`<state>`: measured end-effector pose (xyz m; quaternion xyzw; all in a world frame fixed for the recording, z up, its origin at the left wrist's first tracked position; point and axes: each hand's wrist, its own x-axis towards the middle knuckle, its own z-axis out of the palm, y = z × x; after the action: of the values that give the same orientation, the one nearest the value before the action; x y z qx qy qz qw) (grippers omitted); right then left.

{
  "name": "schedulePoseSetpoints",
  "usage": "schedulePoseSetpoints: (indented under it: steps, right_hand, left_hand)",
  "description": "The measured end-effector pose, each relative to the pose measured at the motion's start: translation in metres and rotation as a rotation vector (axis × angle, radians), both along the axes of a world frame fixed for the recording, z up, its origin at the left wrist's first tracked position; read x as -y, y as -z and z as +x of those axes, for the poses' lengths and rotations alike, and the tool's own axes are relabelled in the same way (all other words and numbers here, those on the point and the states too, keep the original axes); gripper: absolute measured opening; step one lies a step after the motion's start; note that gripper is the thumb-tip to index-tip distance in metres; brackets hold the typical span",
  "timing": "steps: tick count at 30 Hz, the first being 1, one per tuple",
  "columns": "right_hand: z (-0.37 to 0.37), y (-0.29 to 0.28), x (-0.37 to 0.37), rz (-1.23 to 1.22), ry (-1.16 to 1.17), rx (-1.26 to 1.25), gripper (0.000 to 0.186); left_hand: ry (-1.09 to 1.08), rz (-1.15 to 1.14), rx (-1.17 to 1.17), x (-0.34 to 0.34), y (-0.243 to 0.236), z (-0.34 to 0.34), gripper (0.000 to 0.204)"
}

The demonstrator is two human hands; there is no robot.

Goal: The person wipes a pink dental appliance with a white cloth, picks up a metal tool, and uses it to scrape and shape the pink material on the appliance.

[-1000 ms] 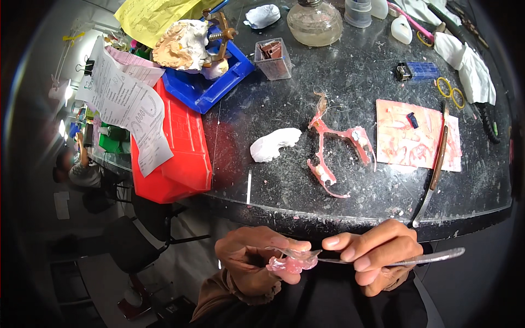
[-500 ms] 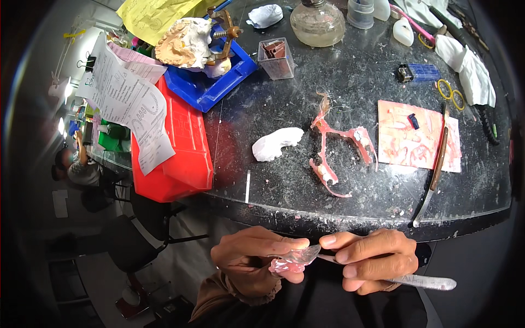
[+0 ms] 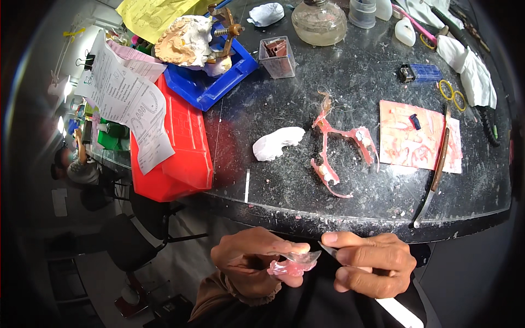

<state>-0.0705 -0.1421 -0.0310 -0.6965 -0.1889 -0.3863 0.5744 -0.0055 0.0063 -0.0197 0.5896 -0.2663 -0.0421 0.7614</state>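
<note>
Over the bench's near edge, my left hand [image 3: 247, 254] pinches a small glossy pink piece [image 3: 289, 268] with a clear, thin part on top, resembling a dental plate. My fingers cover some of it. A slim metal knife [image 3: 401, 312] with a flat handle is gripped in my right hand [image 3: 378, 261]. Its pointed tip is just right of the clear part, with a narrow gap between. Beyond my hands lie a branched pink piece [image 3: 324, 147] bearing white teeth and a white plaster-like lump [image 3: 278, 143].
On the right, a wooden-handled wax knife [image 3: 442, 156] crosses a pink sheet [image 3: 391, 131]; a blue lighter [image 3: 420, 72] lies behind. A red bin [image 3: 175, 158], a blue tray [image 3: 203, 98] with a dental model [image 3: 183, 41], and a glass burner [image 3: 319, 24] also stand here.
The knife has turned in my right hand, its handle end swinging down and toward me. Its tip has come slightly away from the piece, which stays in my left hand.
</note>
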Motion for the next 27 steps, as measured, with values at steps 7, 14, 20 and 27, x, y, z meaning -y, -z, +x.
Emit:
schedulePoseSetpoints:
  steps: [7, 14, 20, 27]
  right_hand:
    - [-0.004, 0.007, 0.005, 0.156, -0.169, -0.007, 0.022]
    - [-0.001, 0.004, 0.002, 0.248, -0.262, -0.056, 0.025]
    - [-0.003, 0.0, 0.003, 0.192, -0.285, -0.124, 0.028]
    - [0.0, 0.005, 0.003, 0.261, -0.275, -0.045, 0.023]
  left_hand:
    - [0.05, -0.035, -0.14, -0.005, 0.003, 0.001, 0.038]
    - [0.144, -0.201, -0.29, -0.003, 0.004, 0.002, 0.037]
    - [0.14, -0.224, -0.236, -0.003, 0.01, 0.002, 0.034]
    - [0.11, -0.225, -0.377, -0.001, 0.004, -0.001, 0.035]
